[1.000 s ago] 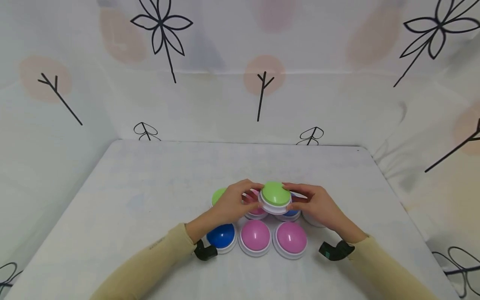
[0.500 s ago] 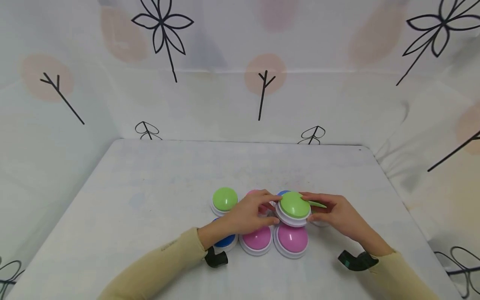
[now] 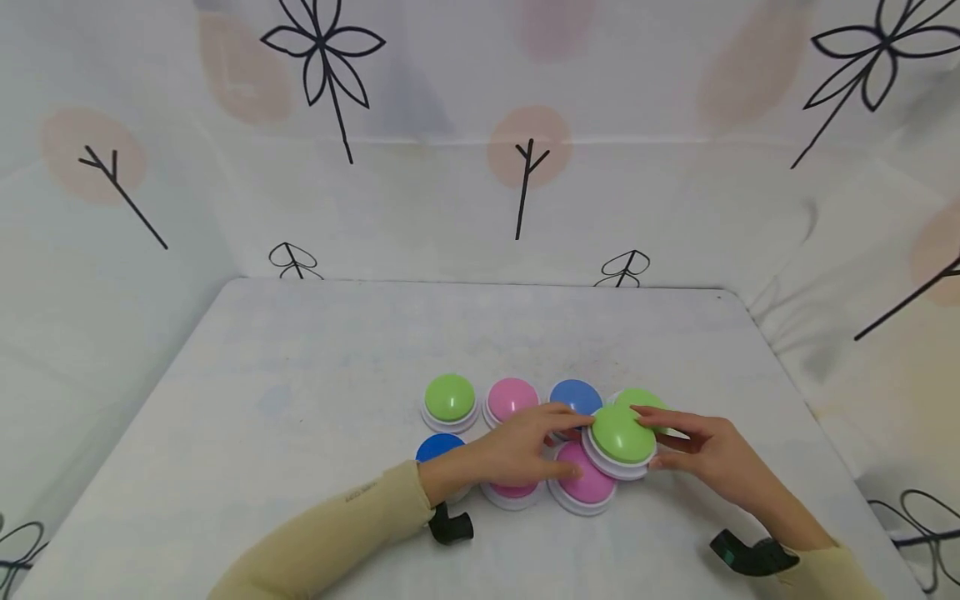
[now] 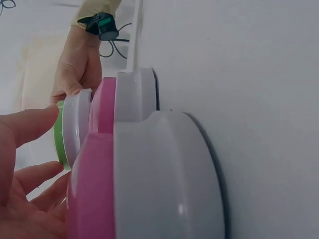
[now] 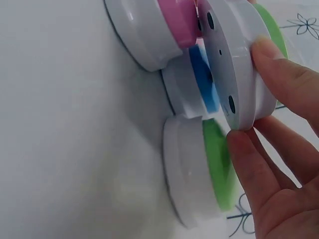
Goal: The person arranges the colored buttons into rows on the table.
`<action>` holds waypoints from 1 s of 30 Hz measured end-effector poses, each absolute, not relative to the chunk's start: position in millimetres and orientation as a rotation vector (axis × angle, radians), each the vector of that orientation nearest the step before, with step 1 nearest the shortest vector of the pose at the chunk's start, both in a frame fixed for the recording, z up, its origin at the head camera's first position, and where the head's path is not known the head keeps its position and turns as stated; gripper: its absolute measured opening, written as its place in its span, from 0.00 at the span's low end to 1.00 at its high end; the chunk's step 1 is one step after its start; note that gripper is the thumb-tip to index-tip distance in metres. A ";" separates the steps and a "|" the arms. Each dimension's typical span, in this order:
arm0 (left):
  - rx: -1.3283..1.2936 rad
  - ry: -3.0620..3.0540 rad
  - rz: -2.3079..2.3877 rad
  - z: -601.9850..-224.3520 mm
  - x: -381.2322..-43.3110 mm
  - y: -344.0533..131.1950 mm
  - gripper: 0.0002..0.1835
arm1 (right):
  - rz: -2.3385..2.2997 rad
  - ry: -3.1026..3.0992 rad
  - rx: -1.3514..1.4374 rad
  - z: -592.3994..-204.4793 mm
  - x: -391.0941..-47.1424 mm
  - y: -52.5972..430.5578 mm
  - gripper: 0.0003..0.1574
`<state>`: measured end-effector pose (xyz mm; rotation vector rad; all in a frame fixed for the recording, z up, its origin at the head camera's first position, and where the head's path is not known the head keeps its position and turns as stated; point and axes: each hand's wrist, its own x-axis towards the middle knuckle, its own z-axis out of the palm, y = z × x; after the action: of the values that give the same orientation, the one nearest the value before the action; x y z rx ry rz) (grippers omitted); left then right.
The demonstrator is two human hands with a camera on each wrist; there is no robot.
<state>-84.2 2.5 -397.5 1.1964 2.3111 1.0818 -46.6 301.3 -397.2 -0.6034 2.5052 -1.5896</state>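
Observation:
A green-domed push button with a white base [image 3: 622, 435] is pinched at its right side by my right hand [image 3: 712, 454]. In the right wrist view its white underside [image 5: 224, 59] faces the table, raised above it. My left hand [image 3: 517, 442] has its index fingertip at the button's left edge, with the thumb apart from it over a pink push button [image 3: 585, 483]. Behind the held button is another green push button [image 3: 637, 398], partly covered. A blue push button [image 3: 576, 397] stands just left of that one. Another pink push button [image 3: 513, 493] is mostly hidden under my left hand.
On the back left stand a green push button [image 3: 450, 398] and a pink push button [image 3: 512, 398]. In front of them is a blue push button [image 3: 439, 447], partly covered by my left wrist. The white table [image 3: 337, 350] is enclosed by patterned cloth [image 3: 435, 208].
Both hands and the green push button have moved right and toward me, to the right end of the front row. My left thumb has come away from the button.

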 end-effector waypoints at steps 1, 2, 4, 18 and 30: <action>1.205 2.317 1.069 -397.9 -84.3 4.2 0.34 | -1.594 2.502 -0.594 -398.4 -45.4 302.7 0.32; 1.217 2.325 1.050 -397.9 -84.6 5.5 0.33 | -1.603 2.500 -0.588 -399.8 -44.3 304.1 0.33; 1.232 2.331 1.023 -397.1 -84.7 7.1 0.34 | -1.626 2.489 -0.578 -402.1 -42.5 306.9 0.34; 1.353 2.206 0.944 -401.7 -81.6 14.4 0.38 | -1.630 2.382 -0.616 -402.9 -33.9 333.4 0.33; 1.399 2.178 0.621 -400.4 -80.7 18.7 0.48 | -1.625 2.287 -0.623 -402.0 -27.2 346.0 0.33</action>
<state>-80.7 18.7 -400.4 1.3990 2.1778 0.6206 -27.2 346.0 -402.0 -0.6232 2.2870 -1.6252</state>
